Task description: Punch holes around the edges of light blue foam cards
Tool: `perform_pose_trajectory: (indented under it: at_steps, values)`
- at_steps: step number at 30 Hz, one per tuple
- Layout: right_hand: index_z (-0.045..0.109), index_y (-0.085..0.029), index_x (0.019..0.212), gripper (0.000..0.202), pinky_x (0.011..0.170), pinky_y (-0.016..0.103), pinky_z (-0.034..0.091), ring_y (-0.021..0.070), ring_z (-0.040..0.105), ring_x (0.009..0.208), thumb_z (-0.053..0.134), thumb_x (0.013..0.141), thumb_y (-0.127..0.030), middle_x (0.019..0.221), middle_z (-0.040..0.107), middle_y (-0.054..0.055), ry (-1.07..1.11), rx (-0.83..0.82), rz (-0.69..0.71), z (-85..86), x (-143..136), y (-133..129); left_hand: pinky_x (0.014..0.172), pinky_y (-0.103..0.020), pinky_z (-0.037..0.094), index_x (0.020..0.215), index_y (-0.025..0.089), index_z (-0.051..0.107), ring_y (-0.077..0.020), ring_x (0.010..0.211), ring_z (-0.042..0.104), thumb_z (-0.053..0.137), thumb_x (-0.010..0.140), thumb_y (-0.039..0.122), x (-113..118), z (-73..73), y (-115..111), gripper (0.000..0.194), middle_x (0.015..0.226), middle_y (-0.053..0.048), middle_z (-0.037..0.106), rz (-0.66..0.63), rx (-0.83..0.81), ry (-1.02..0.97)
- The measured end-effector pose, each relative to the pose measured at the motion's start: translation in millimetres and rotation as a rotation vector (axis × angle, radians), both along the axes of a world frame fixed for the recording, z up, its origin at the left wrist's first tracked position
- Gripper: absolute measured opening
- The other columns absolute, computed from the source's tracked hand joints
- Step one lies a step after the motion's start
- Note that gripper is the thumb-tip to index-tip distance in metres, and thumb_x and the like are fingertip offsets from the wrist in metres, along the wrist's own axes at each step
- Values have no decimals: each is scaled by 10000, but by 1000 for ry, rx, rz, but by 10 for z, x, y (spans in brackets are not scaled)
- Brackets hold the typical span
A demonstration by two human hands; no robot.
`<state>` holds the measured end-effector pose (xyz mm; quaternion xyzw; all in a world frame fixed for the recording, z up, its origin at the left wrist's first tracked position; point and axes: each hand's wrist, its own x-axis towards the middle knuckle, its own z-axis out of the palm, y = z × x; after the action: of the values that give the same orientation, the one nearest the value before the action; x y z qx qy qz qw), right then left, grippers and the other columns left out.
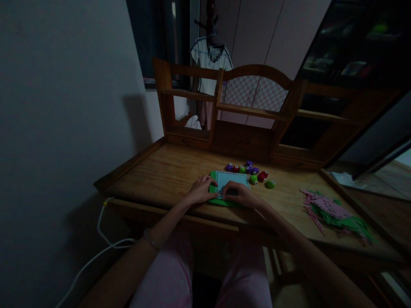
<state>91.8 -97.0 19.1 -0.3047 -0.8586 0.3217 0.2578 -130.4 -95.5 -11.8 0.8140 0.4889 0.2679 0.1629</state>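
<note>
A light-blue foam-like sheet (pixel 233 179) with small dark marks along its border lies on a larger green sheet (pixel 213 176) near the desk's front edge. My left hand (pixel 203 189) rests on the left side of the sheets, its fingers stretched and its thumb pointing toward the lower left corner. Over the lower part of the blue sheet, my right hand (pixel 240 193) has thumb and fingertips pinched together close to the left thumb. Whatever sits in that pinch is too small and dark to make out.
Several round figures with eyes, among them a red one (pixel 263 176) and a green one (pixel 270 184), stand behind the sheets. Pink and green cut pieces (pixel 332 207) are heaped at the right. A wooden shelf (pixel 247 112) backs the desk; a white cable (pixel 100 226) hangs left.
</note>
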Motion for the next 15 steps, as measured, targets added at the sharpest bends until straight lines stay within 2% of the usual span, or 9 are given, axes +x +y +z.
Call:
perform_pose_trajectory:
  at_steps: [5,10,15]
  values:
    - [677,-199,832,227,837,343,441,180,573,874,643,774,-415,891,625,41,12,-17,28,13,20,-31,944,-351,365,1023,260,577,-234,1085,450,669,690,483,-11,11,-1,411,1089,-39,470,-5,-13,-1]
    - [697,-216,798,199,861,358,440,182,563,911,678,742,-406,944,595,45,-16,-56,66,72,206,-60,944,-357,364,1017,258,582,-233,1074,456,657,686,533,-6,17,2,437,1087,-41,473,-10,-32,-21]
    - [703,-244,809,168,920,381,409,195,552,976,701,719,-386,1033,589,43,-67,-101,56,177,403,-164,984,-377,352,1020,250,578,-236,1118,451,661,700,495,10,40,-65,412,1152,-48,471,-7,-16,-47]
